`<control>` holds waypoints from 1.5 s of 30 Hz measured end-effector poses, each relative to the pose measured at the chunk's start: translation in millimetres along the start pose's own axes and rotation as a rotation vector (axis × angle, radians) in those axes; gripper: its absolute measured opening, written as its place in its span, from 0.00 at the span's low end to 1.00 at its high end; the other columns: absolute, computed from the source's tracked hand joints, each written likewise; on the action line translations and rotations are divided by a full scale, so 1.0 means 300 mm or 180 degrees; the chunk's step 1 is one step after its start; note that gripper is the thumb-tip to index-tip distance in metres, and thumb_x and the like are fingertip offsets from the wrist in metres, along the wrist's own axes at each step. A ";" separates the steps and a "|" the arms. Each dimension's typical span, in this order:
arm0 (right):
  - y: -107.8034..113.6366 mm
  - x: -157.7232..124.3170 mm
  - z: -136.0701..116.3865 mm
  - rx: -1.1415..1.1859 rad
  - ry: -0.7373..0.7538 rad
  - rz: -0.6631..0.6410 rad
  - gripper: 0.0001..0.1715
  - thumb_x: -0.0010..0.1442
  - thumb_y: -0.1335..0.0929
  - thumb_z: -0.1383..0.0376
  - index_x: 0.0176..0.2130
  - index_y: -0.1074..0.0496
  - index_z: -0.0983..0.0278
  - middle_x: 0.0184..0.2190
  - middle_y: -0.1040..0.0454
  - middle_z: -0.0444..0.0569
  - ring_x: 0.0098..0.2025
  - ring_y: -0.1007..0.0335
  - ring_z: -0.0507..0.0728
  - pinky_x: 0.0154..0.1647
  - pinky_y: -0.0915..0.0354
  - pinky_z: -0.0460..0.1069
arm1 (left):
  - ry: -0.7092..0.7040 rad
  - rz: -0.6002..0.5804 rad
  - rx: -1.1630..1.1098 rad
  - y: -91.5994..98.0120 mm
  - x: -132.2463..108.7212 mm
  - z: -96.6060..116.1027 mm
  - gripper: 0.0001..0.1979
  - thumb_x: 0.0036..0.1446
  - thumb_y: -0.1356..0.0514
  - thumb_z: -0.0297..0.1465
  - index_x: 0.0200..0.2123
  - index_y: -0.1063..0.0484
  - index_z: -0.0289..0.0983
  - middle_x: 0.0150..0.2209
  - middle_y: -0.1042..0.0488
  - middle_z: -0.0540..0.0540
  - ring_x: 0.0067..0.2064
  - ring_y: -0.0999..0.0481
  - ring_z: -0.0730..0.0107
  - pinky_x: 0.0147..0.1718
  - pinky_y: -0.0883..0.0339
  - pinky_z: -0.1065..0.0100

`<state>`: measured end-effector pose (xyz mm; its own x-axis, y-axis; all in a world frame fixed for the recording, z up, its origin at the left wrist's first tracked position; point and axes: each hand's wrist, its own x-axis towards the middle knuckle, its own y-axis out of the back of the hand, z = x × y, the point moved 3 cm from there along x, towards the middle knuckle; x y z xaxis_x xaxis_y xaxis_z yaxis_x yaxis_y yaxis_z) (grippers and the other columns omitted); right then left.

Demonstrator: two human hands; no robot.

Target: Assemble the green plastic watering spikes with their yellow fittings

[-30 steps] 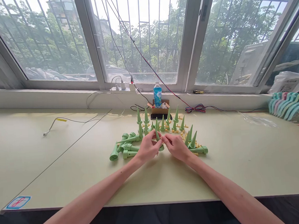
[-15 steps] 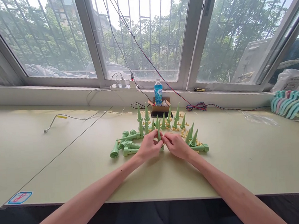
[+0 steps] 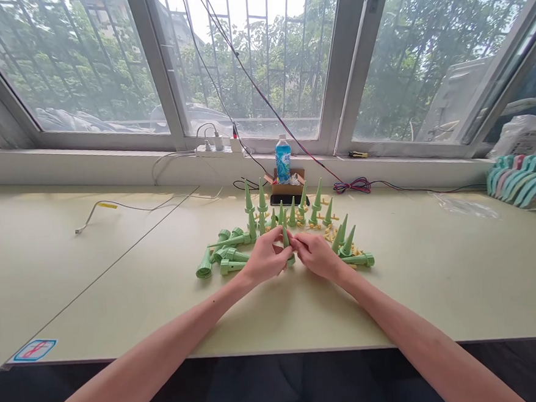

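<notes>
My left hand (image 3: pixel 268 255) is closed around a green plant watering spike (image 3: pixel 286 236), which stands point up between my hands. The closed fingers of my right hand (image 3: pixel 316 254) pinch at the side of that spike; whatever small piece they hold is hidden. Left of my hands several green spikes (image 3: pixel 234 241) lie on their sides. Beyond them more green spikes (image 3: pixel 261 196) stand upright in a loose group. Small yellow valve pieces (image 3: pixel 329 233) are scattered among the spikes at the right, beside another lying spike (image 3: pixel 361 260).
Behind the spikes, a blue bottle (image 3: pixel 283 160) stands at a small cardboard box (image 3: pixel 283 191), with a dark phone-like slab (image 3: pixel 277 199) in front. Cables (image 3: pixel 354 186) lie along the sill, with a power strip (image 3: pixel 218 148). Coloured hangers (image 3: pixel 523 180) are at the far right.
Both hands stay at the same spike, with slight finger movement and the spike's lower end a little more visible. The view has tilted slightly. A person's hand at the right edge has left view.
</notes>
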<state>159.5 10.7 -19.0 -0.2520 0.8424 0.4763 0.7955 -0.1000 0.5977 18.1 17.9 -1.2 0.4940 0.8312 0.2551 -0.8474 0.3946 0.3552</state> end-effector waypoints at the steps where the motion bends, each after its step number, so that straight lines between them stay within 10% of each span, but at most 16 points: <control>1: 0.001 0.001 0.001 0.0065 -0.0063 0.0044 0.18 0.66 0.41 0.60 0.26 0.39 0.63 0.18 0.40 0.41 0.22 0.49 0.50 0.24 0.51 0.46 | -0.0068 0.0034 0.0065 0.000 0.001 -0.002 0.06 0.55 0.43 0.32 0.34 0.37 0.37 0.32 0.29 0.51 0.16 0.32 0.80 0.11 0.44 0.76; 13: -0.005 0.005 0.015 0.0556 -0.0450 0.0173 0.19 0.66 0.41 0.54 0.28 0.39 0.61 0.15 0.42 0.38 0.18 0.46 0.50 0.22 0.48 0.45 | -0.0565 0.0047 0.0507 -0.011 -0.002 -0.002 0.05 0.59 0.46 0.31 0.39 0.38 0.37 0.32 0.28 0.50 0.17 0.31 0.79 0.16 0.40 0.75; 25: 0.013 -0.002 -0.011 0.0089 -0.0078 0.0370 0.12 0.65 0.38 0.59 0.38 0.31 0.64 0.19 0.35 0.40 0.21 0.43 0.50 0.25 0.45 0.45 | -0.0006 0.0454 -0.0072 0.007 0.012 -0.001 0.09 0.57 0.43 0.35 0.35 0.39 0.38 0.29 0.31 0.52 0.14 0.34 0.80 0.11 0.43 0.75; 45: -0.002 0.002 0.015 -0.0099 -0.0025 0.0257 0.26 0.68 0.43 0.53 0.22 0.45 0.62 0.17 0.46 0.40 0.22 0.54 0.50 0.24 0.52 0.46 | -0.0265 0.0419 0.0204 0.015 0.007 -0.014 0.08 0.57 0.44 0.34 0.37 0.38 0.38 0.31 0.31 0.52 0.16 0.32 0.82 0.13 0.42 0.77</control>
<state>161.4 13.8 -22.1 -0.1832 0.8351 0.5188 0.7956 -0.1840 0.5772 14.5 23.0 -2.8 0.3962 0.8378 0.3758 -0.8931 0.2565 0.3696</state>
